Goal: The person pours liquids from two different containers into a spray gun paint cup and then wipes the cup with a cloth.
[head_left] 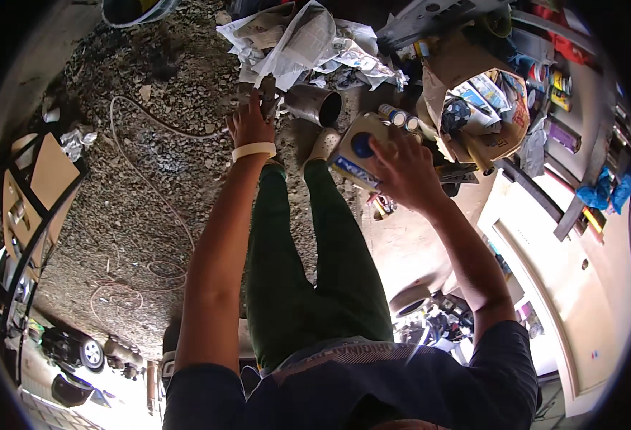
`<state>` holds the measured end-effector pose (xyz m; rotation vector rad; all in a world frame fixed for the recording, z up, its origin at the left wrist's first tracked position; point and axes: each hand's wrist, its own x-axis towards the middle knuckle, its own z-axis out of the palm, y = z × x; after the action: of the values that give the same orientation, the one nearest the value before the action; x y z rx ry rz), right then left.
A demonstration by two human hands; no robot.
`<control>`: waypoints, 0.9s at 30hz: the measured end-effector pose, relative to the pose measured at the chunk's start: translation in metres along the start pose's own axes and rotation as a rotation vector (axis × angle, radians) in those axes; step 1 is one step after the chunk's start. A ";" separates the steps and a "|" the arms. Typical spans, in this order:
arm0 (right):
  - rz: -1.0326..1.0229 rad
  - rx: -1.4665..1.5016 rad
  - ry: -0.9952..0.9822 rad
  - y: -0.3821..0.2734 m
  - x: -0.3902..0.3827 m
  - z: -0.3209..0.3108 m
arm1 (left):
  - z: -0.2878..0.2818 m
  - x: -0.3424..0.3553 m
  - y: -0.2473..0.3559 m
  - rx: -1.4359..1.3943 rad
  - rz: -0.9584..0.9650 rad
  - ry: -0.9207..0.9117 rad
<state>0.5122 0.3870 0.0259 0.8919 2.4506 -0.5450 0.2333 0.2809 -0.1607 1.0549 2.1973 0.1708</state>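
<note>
Right hand (405,168): wrapped round pale-and-blue can (353,153), left of cardboard box (434,115) | Left hand (251,127): gripping dark metal tool (268,92), farther left of box | Can: likely stiff, slippery, weighty if full; best grasped around mid-side

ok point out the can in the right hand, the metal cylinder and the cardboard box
Can (359,145), head view: its round blue patch
Metal cylinder (304,104), head view: outer side
Cardboard box (453,66), head view: upper flap
</note>
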 end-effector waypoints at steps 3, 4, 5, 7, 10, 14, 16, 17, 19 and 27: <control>-0.133 -0.057 -0.089 -0.015 0.008 -0.027 | -0.001 -0.010 0.003 0.034 0.093 0.150; -0.191 -0.051 -0.162 -0.020 0.011 -0.037 | -0.001 -0.014 0.001 0.065 0.146 0.207; -0.201 -0.050 -0.221 -0.021 0.013 -0.044 | -0.003 -0.018 0.004 0.046 0.200 0.226; -0.205 -0.055 -0.308 -0.018 0.012 -0.046 | -0.005 -0.024 0.010 0.021 0.215 0.182; -0.212 -0.075 -0.475 -0.015 0.016 -0.053 | -0.001 -0.035 0.017 -0.010 0.243 0.148; -0.217 -0.044 -0.678 -0.020 0.016 -0.059 | 0.015 -0.046 0.016 -0.037 0.300 0.169; -0.181 0.052 -0.724 -0.017 0.014 -0.057 | 0.022 -0.050 0.019 0.016 0.324 0.126; -0.142 0.071 -0.801 -0.021 0.017 -0.062 | 0.025 -0.053 0.023 -0.030 0.359 0.174; -0.141 0.077 -0.826 -0.022 0.017 -0.062 | 0.028 -0.059 0.027 -0.048 0.371 0.177; -0.119 0.084 -0.979 -0.021 0.015 -0.056 | 0.030 -0.064 0.024 -0.006 0.441 0.154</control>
<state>0.4710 0.4083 0.0672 0.3504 1.5885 -0.8731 0.2958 0.2451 -0.1405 1.5574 2.0622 0.4675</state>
